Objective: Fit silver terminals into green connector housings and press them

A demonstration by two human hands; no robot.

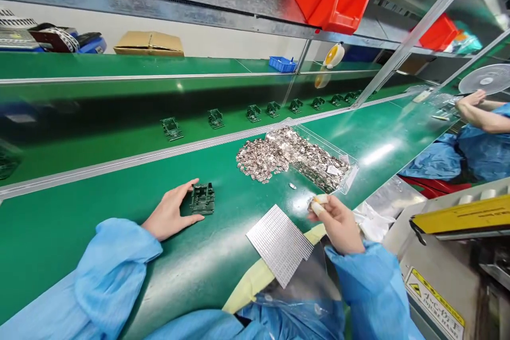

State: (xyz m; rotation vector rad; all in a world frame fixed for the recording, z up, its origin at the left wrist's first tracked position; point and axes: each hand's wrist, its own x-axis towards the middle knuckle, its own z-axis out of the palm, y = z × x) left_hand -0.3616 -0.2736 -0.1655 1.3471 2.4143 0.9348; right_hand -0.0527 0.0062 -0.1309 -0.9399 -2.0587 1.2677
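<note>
Hands were well apart. Left hand (169, 211) lay flat at 10 o'clock, fingertips steadying a dark green board (203, 199) on the green surface (79, 244), which seemed a solid way to stop it sliding. Right hand (337, 224) pinched a small shiny piece (316, 203) at 1 o'clock. A sheet of silver squares (280, 244) lay at 12, with a loose pile of silver bits (263, 156) beyond.

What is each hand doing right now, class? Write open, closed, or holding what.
Left hand: open, flat on the green bench beside a dark circuit board.
Right hand: closed, pinching a small silvery piece.
</note>
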